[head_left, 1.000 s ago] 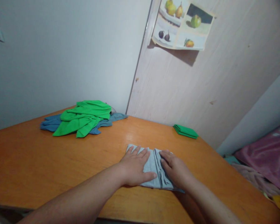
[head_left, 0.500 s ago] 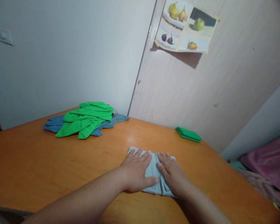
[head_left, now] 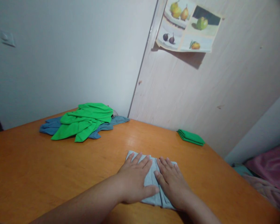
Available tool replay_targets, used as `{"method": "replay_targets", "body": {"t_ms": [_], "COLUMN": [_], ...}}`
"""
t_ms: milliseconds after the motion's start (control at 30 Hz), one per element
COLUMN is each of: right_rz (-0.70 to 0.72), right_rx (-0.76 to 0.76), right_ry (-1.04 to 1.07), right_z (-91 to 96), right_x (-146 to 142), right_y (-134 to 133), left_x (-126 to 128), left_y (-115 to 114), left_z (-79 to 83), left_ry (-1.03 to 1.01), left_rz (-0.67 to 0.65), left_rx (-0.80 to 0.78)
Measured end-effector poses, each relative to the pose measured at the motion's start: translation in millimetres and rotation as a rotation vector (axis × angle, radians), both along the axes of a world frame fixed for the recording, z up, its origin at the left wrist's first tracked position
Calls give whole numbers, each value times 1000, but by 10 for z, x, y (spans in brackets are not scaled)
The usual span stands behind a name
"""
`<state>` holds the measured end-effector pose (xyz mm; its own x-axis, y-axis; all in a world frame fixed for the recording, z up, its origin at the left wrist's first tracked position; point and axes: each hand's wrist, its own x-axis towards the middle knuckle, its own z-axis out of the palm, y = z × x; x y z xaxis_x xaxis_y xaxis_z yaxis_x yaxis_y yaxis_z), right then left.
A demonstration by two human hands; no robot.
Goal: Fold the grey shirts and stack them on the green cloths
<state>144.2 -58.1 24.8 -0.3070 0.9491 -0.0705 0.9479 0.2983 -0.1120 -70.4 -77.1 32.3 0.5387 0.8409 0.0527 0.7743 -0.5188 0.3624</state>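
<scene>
A light grey-blue piece of clothing [head_left: 151, 177] lies folded flat on the orange-brown table [head_left: 60, 174], with a fold line running down its middle. My left hand [head_left: 136, 177] rests flat on its left part, fingers spread and thumb pointing to the middle. On the right part lies my right hand [head_left: 170, 180], palm down with fingers stretched out. Both hands press on the cloth from above without gripping it, and they hide much of it. What kind of garment it is cannot be made out.
At the back left, a loose heap holds a bright green cloth [head_left: 86, 119] over blue clothing [head_left: 50, 126]. A folded green cloth [head_left: 190, 137] sits near the back right edge. Walls stand behind the table, one bearing a fruit picture [head_left: 189, 28]. Pink fabric [head_left: 270, 168] lies beyond the right edge.
The camera view has shifted slightly, so the cloth and hands appear a little lower. My right hand's thumb has moved slightly left over the cloth; both hands stay flat on it.
</scene>
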Motion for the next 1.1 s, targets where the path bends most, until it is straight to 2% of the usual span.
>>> {"method": "replay_targets", "body": {"t_ms": [367, 433, 533, 633, 733, 900, 1100], "right_rz": [-3, -8, -60, -180, -303, -351, -266], "right_rx": [14, -2, 31, 126, 190, 186, 171], "right_ry": [121, 232, 526, 784, 909, 937, 801], "right_z": [-36, -41, 16, 131, 197, 55, -130], "right_x": [2, 43, 176, 382, 596, 838, 896], "right_y": [36, 67, 98, 76, -3, -185, -414], "left_x": [-22, -23, -15, -8, -12, -28, -20], "left_y": [25, 36, 44, 48, 66, 119, 117], "left_z": [-9, 6, 42, 66, 46, -45, -42], "left_ry": [47, 65, 90, 111, 114, 101, 111], "left_rz": [-4, -2, 5, 6, 3, 3, -3], "left_rx": [7, 11, -3, -7, 12, 53, 51]}}
